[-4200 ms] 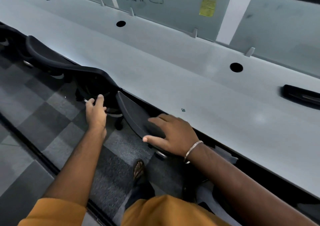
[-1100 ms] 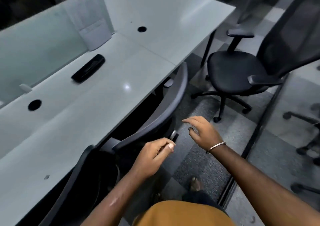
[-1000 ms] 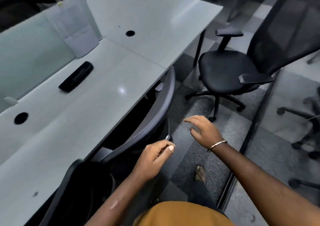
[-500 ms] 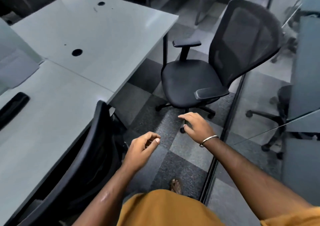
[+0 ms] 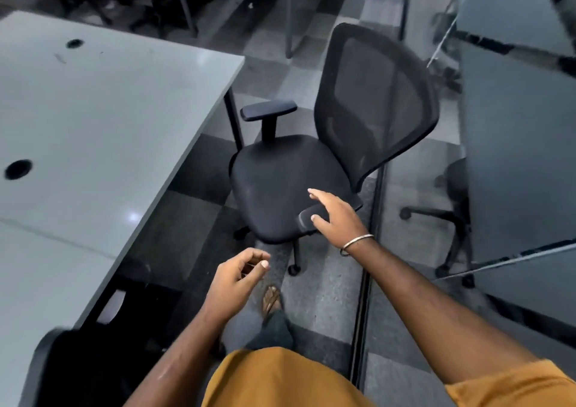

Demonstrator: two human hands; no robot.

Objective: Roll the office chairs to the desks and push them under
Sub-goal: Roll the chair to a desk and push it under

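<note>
An open-plan office is indicated by long grey desks with cable holes, a wheeled mesh-backed chair, checkered carpet tiles and glass partitions.

The desk top is smooth grey laminate with a faint sheen; the office chair has a see-through black mesh back, matt cloth seat and matt plastic armrests; the floor is rough chequered carpet; a shiny metal bangle circles one wrist
</note>
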